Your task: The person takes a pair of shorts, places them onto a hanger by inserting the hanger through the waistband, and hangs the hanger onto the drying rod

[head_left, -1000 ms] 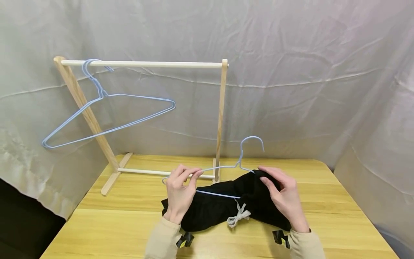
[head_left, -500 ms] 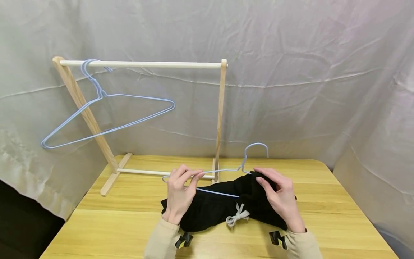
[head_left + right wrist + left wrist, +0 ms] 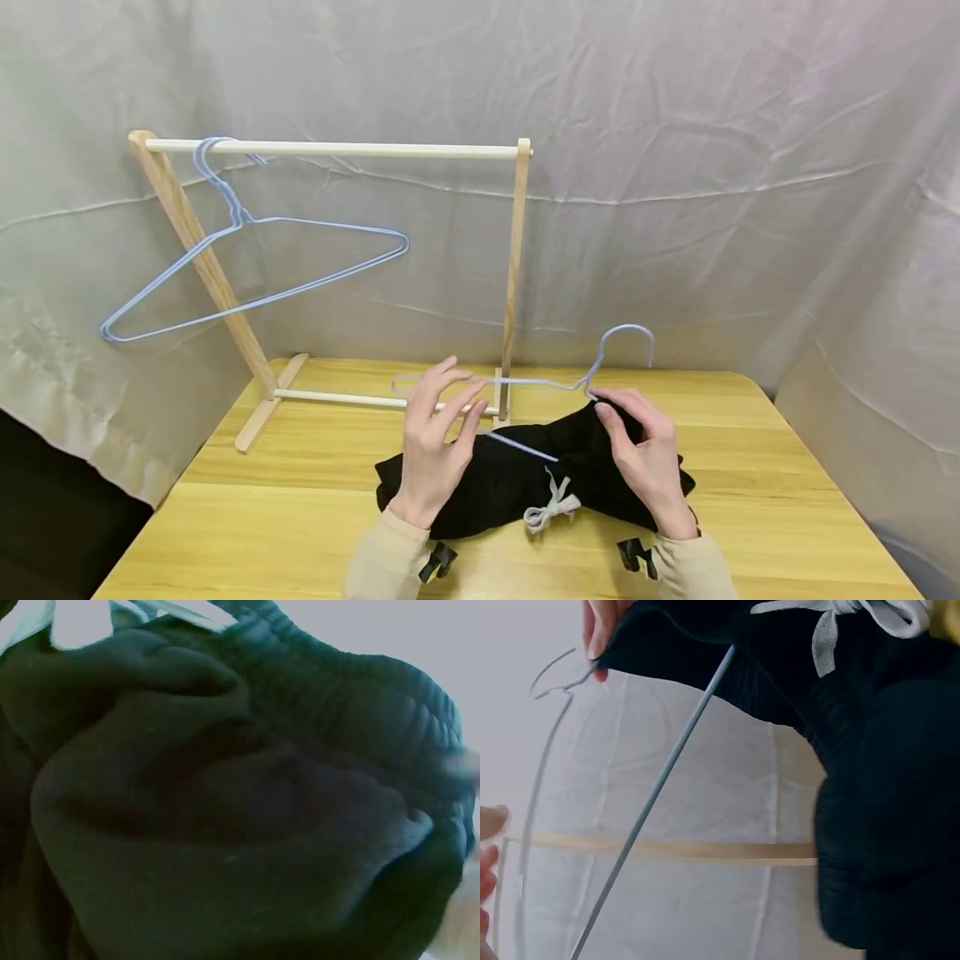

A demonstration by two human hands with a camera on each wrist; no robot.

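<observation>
Black drawstring shorts (image 3: 517,483) lie on the table, their pale drawstring (image 3: 553,507) tied in a bow. One end of a light blue wire hanger (image 3: 536,382) is inside the waistband; its hook stands up and its other end sticks out to the left. My right hand (image 3: 647,454) pinches the waistband at the hanger's shoulder. Beside the free half of the hanger, my left hand (image 3: 435,450) has its fingers loosely spread. The left wrist view shows a gap between those fingers (image 3: 487,859) and the wire. Dark cloth fills most of the right wrist view.
A wooden rack (image 3: 330,150) stands at the back left of the table (image 3: 780,500). Matching blue hangers (image 3: 322,279) hang at the left of its top rail. Grey fabric (image 3: 675,208) surrounds the back and sides.
The hanger has shifted right, its hook moving furthest, and its free end now looks blurred. My left hand has let go of the wire and spread its fingers. The right hand keeps its pinch.
</observation>
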